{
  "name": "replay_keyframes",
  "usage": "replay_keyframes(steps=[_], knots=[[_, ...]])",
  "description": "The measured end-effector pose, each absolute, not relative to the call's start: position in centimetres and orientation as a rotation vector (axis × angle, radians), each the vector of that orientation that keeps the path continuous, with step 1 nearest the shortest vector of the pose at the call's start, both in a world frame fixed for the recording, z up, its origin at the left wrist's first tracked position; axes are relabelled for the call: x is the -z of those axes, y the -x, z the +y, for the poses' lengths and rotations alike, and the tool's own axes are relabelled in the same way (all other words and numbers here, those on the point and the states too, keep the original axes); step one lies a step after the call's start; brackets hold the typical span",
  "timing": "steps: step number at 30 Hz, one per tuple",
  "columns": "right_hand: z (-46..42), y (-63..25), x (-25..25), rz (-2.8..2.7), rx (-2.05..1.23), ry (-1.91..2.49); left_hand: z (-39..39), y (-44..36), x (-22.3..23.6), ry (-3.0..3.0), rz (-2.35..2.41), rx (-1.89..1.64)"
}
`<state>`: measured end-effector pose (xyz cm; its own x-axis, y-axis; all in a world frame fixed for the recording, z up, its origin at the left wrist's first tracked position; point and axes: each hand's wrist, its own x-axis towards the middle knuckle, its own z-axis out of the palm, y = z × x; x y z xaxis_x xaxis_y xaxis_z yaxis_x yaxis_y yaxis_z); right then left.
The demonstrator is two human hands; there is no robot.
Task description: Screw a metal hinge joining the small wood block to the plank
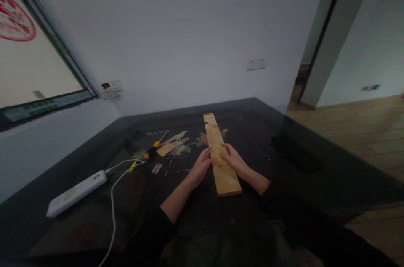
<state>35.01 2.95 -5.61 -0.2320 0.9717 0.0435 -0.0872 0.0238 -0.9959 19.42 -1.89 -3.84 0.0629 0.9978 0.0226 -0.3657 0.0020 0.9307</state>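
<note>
A person is gripping a long wooden board (216, 149), the left hand (203, 166) clamped on its left edge and the right hand (235, 160) on its right. The board is pointing away from the person over the middle of a dark table (252, 120); whether it is resting there is unclear. A screwdriver (152, 150), a wood block (165, 149), some screws (170, 163) and a metal plate (157, 168) are lying to its left.

The left hand (202, 166) faces the right hand (234, 159) just across from it, fingers (227, 147) curved and thumbs (208, 160) pointing inward, bare forearms (179, 196) slanting back behind them into dark sleeves (151, 233).
</note>
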Motion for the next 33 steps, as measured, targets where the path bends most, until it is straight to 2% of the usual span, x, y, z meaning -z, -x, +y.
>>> replay_keyframes(steps=[13,18,21,24,28,33], knots=[[2.4,-36.0,5.8,-1.486,-1.238,1.12,-2.0,-18.5,3.8,-1.273,1.174,-1.25],[3.3,-36.0,5.8,-1.523,-1.148,1.139,-1.0,-14.5,2.0,-1.676,1.616,-1.218],[3.6,-36.4,5.8,-1.558,-1.142,1.132,-0.8,-10.1,0.7,-1.75,2.18,-1.123],[3.8,-36.6,5.8,-1.567,-1.162,1.134,-0.9,-6.4,0.6,-1.681,2.533,-0.893],[3.9,-36.6,5.9,-1.572,-1.15,1.113,-1.1,-4.8,1.3,-1.72,2.696,-0.577],[4.0,-36.6,6.0,-1.608,-1.142,1.121,-1.1,-5.5,1.4,-1.639,2.76,-0.461]])
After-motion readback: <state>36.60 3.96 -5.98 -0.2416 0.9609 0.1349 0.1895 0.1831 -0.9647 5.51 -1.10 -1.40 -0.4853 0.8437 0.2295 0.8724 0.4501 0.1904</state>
